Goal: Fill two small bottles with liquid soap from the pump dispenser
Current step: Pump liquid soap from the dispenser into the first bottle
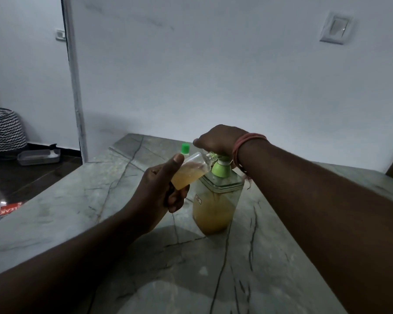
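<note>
The left hand [161, 189] grips a small clear bottle [191, 171], tilted so its open neck meets the spout of the pump dispenser [216, 200]. The right hand [218, 140] curls over the pump head, probably to press soap out. A green-capped bottle [185, 150] stands just behind the dispenser.

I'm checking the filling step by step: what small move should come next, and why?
Probably another press: the right hand rests on the green pump head of the clear square soap dispenser, and the left hand holds the tilted small clear bottle at the spout, only partly filled with amber soap.
</note>
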The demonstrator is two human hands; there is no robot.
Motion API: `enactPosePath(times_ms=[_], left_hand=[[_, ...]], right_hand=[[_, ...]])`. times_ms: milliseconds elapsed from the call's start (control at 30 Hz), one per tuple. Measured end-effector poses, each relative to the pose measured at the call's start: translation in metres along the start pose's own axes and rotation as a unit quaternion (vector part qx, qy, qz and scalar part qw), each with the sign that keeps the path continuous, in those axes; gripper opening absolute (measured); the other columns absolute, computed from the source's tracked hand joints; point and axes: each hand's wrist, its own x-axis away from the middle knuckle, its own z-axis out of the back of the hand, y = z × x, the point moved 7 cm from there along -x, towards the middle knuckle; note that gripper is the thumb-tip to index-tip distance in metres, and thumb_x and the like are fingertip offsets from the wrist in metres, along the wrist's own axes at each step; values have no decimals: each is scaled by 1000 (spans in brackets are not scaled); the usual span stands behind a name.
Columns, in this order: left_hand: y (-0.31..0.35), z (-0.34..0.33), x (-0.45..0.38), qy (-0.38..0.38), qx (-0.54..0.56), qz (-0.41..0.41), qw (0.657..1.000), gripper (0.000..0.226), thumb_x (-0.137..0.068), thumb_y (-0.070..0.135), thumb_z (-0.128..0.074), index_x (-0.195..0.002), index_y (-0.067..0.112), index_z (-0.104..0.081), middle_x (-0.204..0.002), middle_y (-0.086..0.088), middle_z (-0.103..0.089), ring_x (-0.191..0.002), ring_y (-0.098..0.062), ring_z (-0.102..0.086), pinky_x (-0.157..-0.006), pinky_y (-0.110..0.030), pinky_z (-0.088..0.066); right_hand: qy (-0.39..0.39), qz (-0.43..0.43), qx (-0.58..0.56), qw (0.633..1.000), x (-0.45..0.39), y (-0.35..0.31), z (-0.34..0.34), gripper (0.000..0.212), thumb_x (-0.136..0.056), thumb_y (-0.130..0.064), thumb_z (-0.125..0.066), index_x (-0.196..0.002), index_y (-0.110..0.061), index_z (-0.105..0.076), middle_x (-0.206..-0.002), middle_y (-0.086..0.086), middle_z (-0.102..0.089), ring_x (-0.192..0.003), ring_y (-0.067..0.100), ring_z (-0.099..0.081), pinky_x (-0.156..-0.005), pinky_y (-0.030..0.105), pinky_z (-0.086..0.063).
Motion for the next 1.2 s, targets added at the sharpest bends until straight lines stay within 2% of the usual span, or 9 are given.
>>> enactPosePath(times_ms=[133, 267, 400, 567, 667, 800, 1033, 1133, 1200], left_hand=[[-1, -1, -4, -5, -5, 1, 1000, 72, -77, 74, -75, -115, 13, -78, -63, -8, -55, -43, -9, -40, -41, -22, -37], [0, -1, -5, 3, -3, 1, 1000, 73, -74, 74, -78, -109, 11, -78, -62, -9, -55, -42, -9, -40, -40, -22, -37], [2, -3, -2, 0, -3, 0, 1000, 75, -75, 73, -77, -112, 8, -78, -62, -9, -54, -42, -10, -39, -40, -22, -36], [1, -2, 0, 1, -7, 2, 1000, 72, -76, 74, -76, -115, 13, -79, -63, -8, -53, -43, -9, -38, -41, -22, -36], [0, -1, -1, 1, -13, 3, 1000, 66, -78, 74, -74, -113, 19, -81, -63, -8, -54, -43, -9, -39, -41, -22, -37], [0, -1, -1, 1, -10, 4, 1000, 65, -76, 73, -76, -109, 18, -81, -62, -8, -54, -42, -9, -39, -40, -22, -36], [3, -1, 1, 15, -17, 8, 1000, 70, -71, 77, -77, -111, 20, -81, -63, -10, -51, -43, -10, -39, -40, -22, -36], [2, -2, 1, 1, -18, 8, 1000, 71, -74, 76, -75, -116, 18, -80, -63, -10, -48, -44, -10, -39, -41, -22, -36], [2, -3, 0, 2, -15, 6, 1000, 71, -73, 76, -77, -113, 16, -80, -62, -11, -50, -43, -10, -39, -41, -22, -36]], right_hand=[[34, -1, -40, 999, -5, 6, 5, 25, -85, -39, -52, -74, -19, -62, -76, -2, -62, -62, 12, -54, -48, 25, -33], [21, -19, -36, 999, -6, 11, 0, 29, -88, -40, -46, -70, -19, -56, -72, -5, -52, -62, 10, -48, -49, 25, -27], [53, -37, -75, 995, -4, 12, 3, 26, -79, -38, -51, -65, -18, -55, -70, -1, -57, -62, 14, -52, -49, 25, -28], [57, -24, -18, 998, -2, 7, 7, 26, -78, -42, -55, -66, -19, -49, -68, -3, -52, -60, 13, -50, -48, 24, -31], [98, -27, -77, 992, -2, 10, 8, 25, -74, -40, -54, -65, -17, -55, -66, 0, -57, -59, 16, -52, -48, 24, -30], [64, -37, -117, 990, 1, 14, 2, 21, -76, -33, -50, -62, -18, -53, -67, 1, -57, -59, 18, -51, -49, 26, -29], [42, -24, -46, 998, 1, 5, 3, 18, -78, -32, -51, -68, -17, -53, -72, 2, -59, -62, 17, -53, -49, 25, -31], [72, 5, -33, 997, -3, -1, 9, 22, -75, -39, -56, -68, -18, -55, -74, 2, -62, -62, 17, -56, -49, 24, -34], [87, 9, -86, 992, -4, 3, 9, 23, -74, -39, -55, -68, -17, -59, -73, 0, -65, -63, 17, -58, -50, 24, -34]])
